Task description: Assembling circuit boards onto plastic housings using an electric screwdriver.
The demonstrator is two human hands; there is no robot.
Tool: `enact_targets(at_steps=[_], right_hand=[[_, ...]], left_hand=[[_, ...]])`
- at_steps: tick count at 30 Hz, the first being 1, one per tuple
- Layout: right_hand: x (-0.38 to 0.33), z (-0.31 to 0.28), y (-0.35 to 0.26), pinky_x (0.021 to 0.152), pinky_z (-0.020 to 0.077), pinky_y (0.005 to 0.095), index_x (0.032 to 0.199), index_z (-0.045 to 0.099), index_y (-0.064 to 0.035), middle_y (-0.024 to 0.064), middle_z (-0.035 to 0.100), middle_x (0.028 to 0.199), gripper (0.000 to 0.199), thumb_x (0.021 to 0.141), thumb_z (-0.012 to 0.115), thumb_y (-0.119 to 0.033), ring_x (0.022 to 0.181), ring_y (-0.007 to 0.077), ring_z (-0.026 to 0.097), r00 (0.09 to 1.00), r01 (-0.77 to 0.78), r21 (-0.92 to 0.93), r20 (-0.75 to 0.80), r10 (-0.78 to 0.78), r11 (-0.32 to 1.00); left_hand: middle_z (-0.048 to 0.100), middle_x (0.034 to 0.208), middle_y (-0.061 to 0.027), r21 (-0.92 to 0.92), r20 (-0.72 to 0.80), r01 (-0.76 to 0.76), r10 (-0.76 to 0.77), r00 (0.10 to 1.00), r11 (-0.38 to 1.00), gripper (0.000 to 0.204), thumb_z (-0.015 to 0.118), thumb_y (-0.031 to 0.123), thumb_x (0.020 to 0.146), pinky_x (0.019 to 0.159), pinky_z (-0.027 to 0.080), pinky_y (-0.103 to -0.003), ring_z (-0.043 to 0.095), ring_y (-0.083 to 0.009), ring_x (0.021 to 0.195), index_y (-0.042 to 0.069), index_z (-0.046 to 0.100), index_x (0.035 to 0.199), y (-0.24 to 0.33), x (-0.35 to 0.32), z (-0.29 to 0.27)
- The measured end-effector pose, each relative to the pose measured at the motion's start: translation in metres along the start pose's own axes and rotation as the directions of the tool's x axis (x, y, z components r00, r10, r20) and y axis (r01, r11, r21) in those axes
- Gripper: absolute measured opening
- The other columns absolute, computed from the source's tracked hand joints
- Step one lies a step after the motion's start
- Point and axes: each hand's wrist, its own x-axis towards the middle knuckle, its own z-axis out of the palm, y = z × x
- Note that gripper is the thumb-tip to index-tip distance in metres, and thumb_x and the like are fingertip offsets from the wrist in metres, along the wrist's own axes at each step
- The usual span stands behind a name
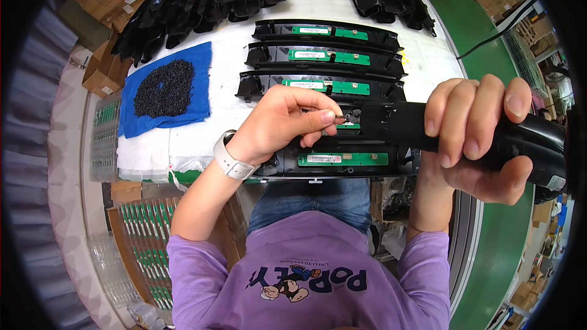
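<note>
Black bits [164,90] are heaped on a blue cloth [202,79]. By the left hand [288,117], a tiny piece [340,117] is pinched near a black tool [394,123]; it could be dropped if the tool, gripped by the right hand [478,129], is bumped.

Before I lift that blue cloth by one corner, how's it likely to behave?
The blue cloth looks floppy, judging by its creases and uneven edges. The heap of small black pieces would probably slide or spill, since it sits loose with no rim. The middle may sag under them.
</note>
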Motion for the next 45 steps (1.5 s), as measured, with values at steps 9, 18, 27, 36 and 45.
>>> enact_targets(at_steps=[9,18,27,36,45], right_hand=[[-0.004,-0.006,0.005,0.057,0.043,0.0273,0.109,0.045,-0.0052,-0.0028,0.05,0.069,0.043,0.082,0.06,-0.035,0.046,0.0076,0.049,0.998,-0.058,0.084,0.002,0.058,0.995],[-0.009,-0.009,0.011,0.06,0.0415,0.0293,0.112,0.046,-0.0033,-0.0015,0.048,0.071,0.044,0.084,0.057,-0.035,0.048,0.0082,0.046,0.998,-0.053,0.12,-0.019,0.056,0.991],[-0.011,-0.011,0.014,0.061,0.0406,0.0287,0.113,0.046,-0.005,-0.0017,0.047,0.071,0.044,0.085,0.056,-0.036,0.048,0.0081,0.046,0.993,-0.112,0.105,-0.012,0.114,0.988],[-0.01,-0.005,0.012,0.053,0.0383,0.028,0.11,0.045,-0.0013,0.0014,0.045,0.066,0.041,0.085,0.053,-0.033,0.045,0.0107,0.042,0.91,-0.394,-0.084,-0.174,0.376,0.915],[-0.014,0.001,0.026,0.048,0.0376,0.0266,0.107,0.045,-0.0009,0.0018,0.044,0.062,0.037,0.083,0.052,-0.028,0.042,0.0103,0.04,0.886,-0.445,-0.212,-0.246,0.393,0.87]], left_hand=[[0.065,0.079,-0.0081,0.11,0.095,0.048,-0.058,0.994,0.993,0.017,0.057,0.008,0.089,0.052,0.041,-0.018,0.048,-0.0057,0.054,-0.005,0.064,0.098,0.002,0.0,-0.008],[0.065,0.078,-0.0076,0.106,0.079,0.039,-0.048,0.996,0.994,0.016,0.057,0.006,0.088,0.052,0.041,-0.018,0.049,-0.0055,0.054,-0.005,0.064,0.097,0.0,-0.002,-0.007],[0.062,0.073,-0.0019,0.444,-0.095,-0.008,0.056,0.994,0.896,0.008,0.064,0.003,0.083,0.05,0.041,-0.016,0.051,-0.0029,0.056,-0.003,0.065,0.089,0.001,-0.006,-0.002],[0.057,0.068,0.001,0.374,-0.177,-0.116,0.193,0.965,0.92,0.014,0.061,0.01,0.086,0.05,0.041,-0.018,0.049,-0.0025,0.054,-0.004,0.064,0.089,0.004,-0.005,-0.014],[0.059,0.072,0.0022,0.292,-0.137,-0.097,0.142,0.98,0.952,0.014,0.061,0.011,0.087,0.052,0.042,-0.017,0.049,-0.0015,0.058,-0.002,0.063,0.09,0.0,-0.005,-0.018]])
